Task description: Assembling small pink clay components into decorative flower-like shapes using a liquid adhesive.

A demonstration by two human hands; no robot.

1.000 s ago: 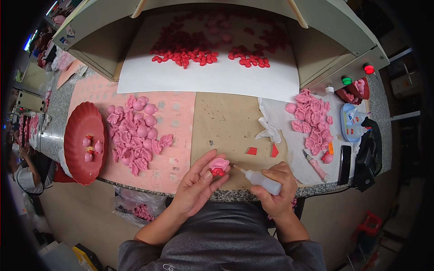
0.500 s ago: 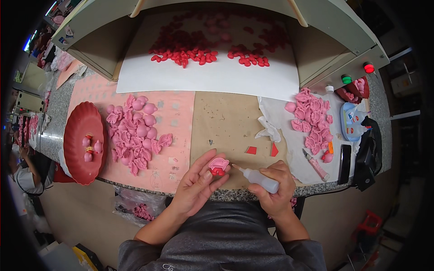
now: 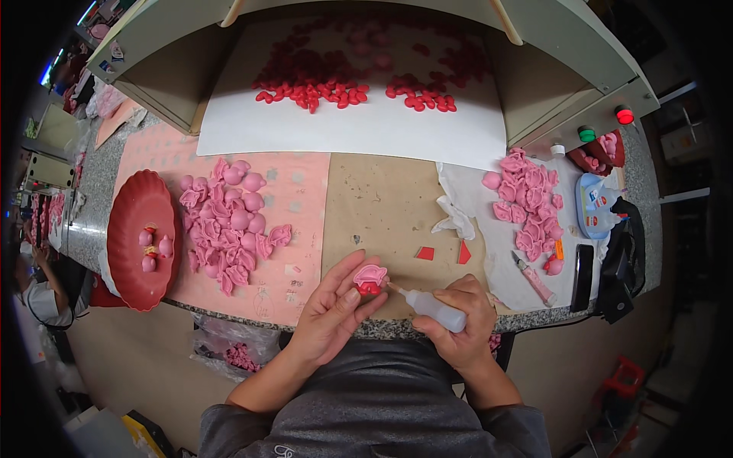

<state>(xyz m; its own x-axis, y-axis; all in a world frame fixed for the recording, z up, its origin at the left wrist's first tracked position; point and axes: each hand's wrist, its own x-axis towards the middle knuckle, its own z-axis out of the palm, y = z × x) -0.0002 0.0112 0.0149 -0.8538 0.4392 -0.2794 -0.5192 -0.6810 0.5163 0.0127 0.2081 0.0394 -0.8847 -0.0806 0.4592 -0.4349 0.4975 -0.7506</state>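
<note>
Cradling a small pink-and-red piece (image 3: 369,279) above the near edge of the bench (image 3: 397,329), the left hand (image 3: 332,309) pinches it between thumb and fingers, the pink part on the far side, the red part on the near side. And here on the right, the right hand (image 3: 467,317) has its fingers wrapped round a translucent squeeze bottle (image 3: 437,311), tilted so that the thin nozzle (image 3: 398,290) points left, straight at the piece! The tip is just beside it; whether the two touch, one cannot tell.

Past the hands lies a brown sheet (image 3: 366,198), with two red scraps (image 3: 425,253) on the far side of the bottle and a crumpled white tissue (image 3: 455,219) farther off. Over to the left, a big pink heap (image 3: 221,221) spreads across a pink sheet (image 3: 298,221), and farther left comes a scalloped red tray (image 3: 145,195) holding small pink figures (image 3: 166,246). On the right, a second heap of pink pieces (image 3: 527,202) on white paper (image 3: 500,259), a tube (image 3: 536,282) at its near side, a black phone (image 3: 582,276) next along. At the far side, under the grey hood (image 3: 588,57), glossy red pieces (image 3: 313,95) crowd a white sheet (image 3: 343,141).
</note>
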